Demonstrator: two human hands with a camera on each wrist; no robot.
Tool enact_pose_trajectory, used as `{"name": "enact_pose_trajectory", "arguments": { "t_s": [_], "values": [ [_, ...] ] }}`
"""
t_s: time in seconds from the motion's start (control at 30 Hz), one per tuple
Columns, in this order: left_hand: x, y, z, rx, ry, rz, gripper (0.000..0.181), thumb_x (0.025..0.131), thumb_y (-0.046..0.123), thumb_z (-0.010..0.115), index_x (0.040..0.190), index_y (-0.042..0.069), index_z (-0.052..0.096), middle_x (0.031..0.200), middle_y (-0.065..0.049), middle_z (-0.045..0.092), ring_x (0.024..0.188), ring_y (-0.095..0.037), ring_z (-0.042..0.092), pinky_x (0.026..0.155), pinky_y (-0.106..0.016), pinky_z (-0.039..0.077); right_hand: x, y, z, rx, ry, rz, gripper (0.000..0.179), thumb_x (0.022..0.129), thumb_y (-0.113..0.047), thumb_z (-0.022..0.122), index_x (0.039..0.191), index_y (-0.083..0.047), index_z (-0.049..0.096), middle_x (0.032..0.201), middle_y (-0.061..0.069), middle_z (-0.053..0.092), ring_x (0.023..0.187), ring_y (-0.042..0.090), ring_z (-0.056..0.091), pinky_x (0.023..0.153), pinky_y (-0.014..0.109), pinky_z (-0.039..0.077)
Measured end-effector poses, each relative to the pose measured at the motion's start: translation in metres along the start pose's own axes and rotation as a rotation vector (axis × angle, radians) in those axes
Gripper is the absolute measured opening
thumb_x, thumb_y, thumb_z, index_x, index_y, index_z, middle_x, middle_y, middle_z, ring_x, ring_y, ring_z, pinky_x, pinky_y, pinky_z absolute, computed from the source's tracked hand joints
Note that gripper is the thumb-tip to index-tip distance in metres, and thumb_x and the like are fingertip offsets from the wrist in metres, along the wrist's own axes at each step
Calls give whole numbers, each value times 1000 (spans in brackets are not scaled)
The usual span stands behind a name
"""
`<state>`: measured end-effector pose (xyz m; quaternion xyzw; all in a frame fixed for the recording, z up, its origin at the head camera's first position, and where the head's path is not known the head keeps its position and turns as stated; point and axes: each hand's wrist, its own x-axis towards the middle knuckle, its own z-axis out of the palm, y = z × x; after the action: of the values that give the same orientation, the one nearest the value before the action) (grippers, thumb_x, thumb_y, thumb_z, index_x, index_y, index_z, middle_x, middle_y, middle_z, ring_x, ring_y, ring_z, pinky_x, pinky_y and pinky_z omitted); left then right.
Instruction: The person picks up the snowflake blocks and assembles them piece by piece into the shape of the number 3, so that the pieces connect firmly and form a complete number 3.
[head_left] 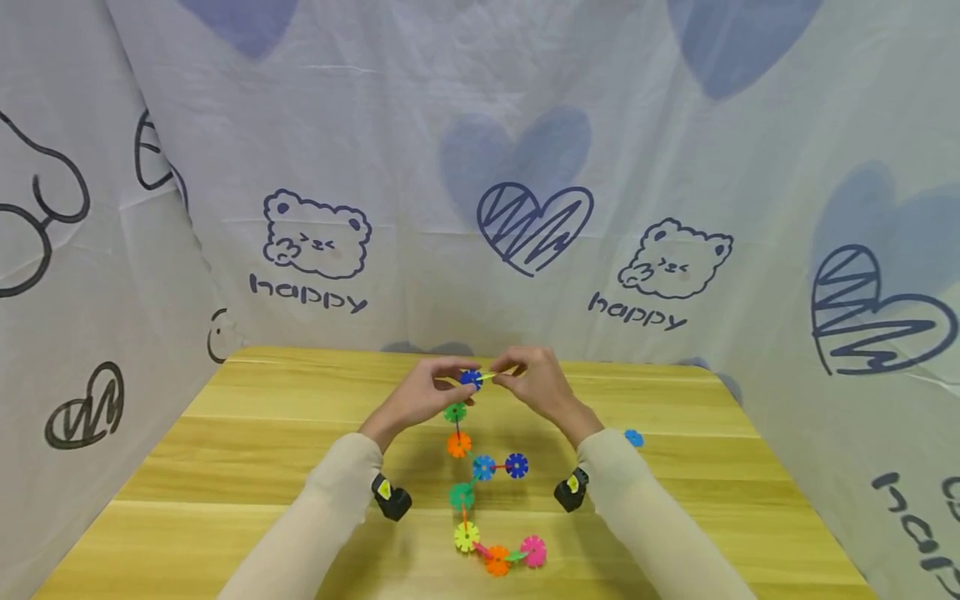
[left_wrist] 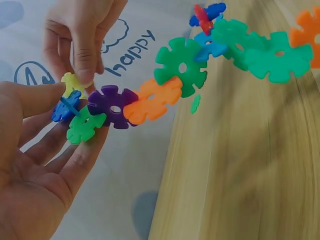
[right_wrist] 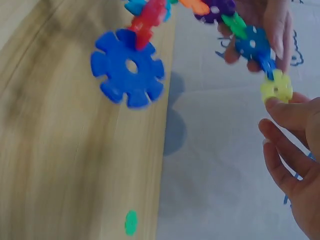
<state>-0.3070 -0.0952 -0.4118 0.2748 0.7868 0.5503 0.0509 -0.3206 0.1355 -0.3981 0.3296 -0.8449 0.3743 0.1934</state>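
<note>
A chain of notched plastic snowflake discs runs toward me, including a green disc (head_left: 454,412), an orange disc (head_left: 459,445) and a dark purple disc (left_wrist: 114,106). My left hand (head_left: 420,392) holds the chain's far end, thumb and fingers on a blue disc (head_left: 471,379). Between the thumb and finger of my right hand (head_left: 536,383) is a yellow disc (right_wrist: 276,87), which touches the blue pieces at that end. A dark blue disc (head_left: 517,465) sticks out on a side branch. Nearest me, the chain ends in a pink disc (head_left: 533,551).
A loose light-blue disc (head_left: 633,437) lies on the wooden table (head_left: 247,467), right of the chain. A small green piece (right_wrist: 131,222) shows near the table edge. Printed cloth (head_left: 420,275) hangs behind the table. Each wrist carries a black camera (head_left: 392,497).
</note>
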Motion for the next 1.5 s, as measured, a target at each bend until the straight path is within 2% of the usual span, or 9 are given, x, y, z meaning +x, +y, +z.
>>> {"name": "enact_pose_trajectory", "arguments": {
  "t_s": [0.17, 0.43, 0.6, 0.73, 0.97, 1.2, 1.5],
  "values": [
    [-2, -3, -3, -12, 28, -13, 37, 100, 12, 67, 136, 4, 63, 112, -20, 72, 88, -21, 76, 83, -35, 63, -5, 15, -9, -34, -26, 131, 12, 92, -1, 75, 103, -3, 78, 102, 14, 79, 91, 28, 75, 79, 39, 63],
    [-4, -5, -3, -32, 54, -13, 26, 101, 11, 65, 124, -1, 65, 106, -21, 73, 81, -17, 73, 80, -34, 63, -21, 53, -17, -70, -94, 299, 14, 95, 1, 70, 107, 0, 77, 105, 18, 77, 95, 32, 74, 85, 45, 62],
    [-5, -5, -3, -32, 61, -24, 24, 102, 17, 65, 122, 2, 68, 106, -22, 74, 79, -16, 72, 78, -34, 62, -35, 79, -17, -110, -144, 379, 13, 93, 4, 69, 104, 4, 76, 104, 21, 76, 94, 34, 74, 84, 44, 62],
    [-5, -5, -3, -23, 62, -40, 24, 102, 21, 67, 120, 6, 70, 105, -19, 76, 78, -17, 72, 75, -34, 61, -48, 92, -16, -148, -176, 446, 16, 93, 2, 69, 107, 5, 76, 110, 22, 75, 99, 37, 73, 87, 47, 61],
    [-6, -4, -4, -10, 59, -39, 28, 101, 19, 69, 122, 1, 68, 104, -16, 77, 76, -17, 71, 73, -33, 62, -63, 104, -14, -260, -236, 428, 18, 93, 1, 70, 110, 4, 76, 117, 22, 74, 113, 40, 68, 97, 53, 57],
    [-7, -4, -4, -10, 63, -53, 27, 100, 21, 69, 120, 2, 69, 104, -14, 78, 77, -18, 72, 75, -33, 62, -67, 110, -11, -283, -239, 435, 14, 92, 3, 72, 104, 2, 78, 112, 20, 76, 106, 39, 70, 91, 50, 59],
    [-7, -4, -5, -16, 60, -23, 29, 100, 18, 69, 121, -3, 67, 104, -17, 77, 75, -16, 71, 74, -34, 62, -68, 116, -7, -251, -211, 442, 8, 90, 4, 73, 97, 1, 77, 98, 15, 77, 91, 30, 73, 81, 44, 61]
  ]
}}
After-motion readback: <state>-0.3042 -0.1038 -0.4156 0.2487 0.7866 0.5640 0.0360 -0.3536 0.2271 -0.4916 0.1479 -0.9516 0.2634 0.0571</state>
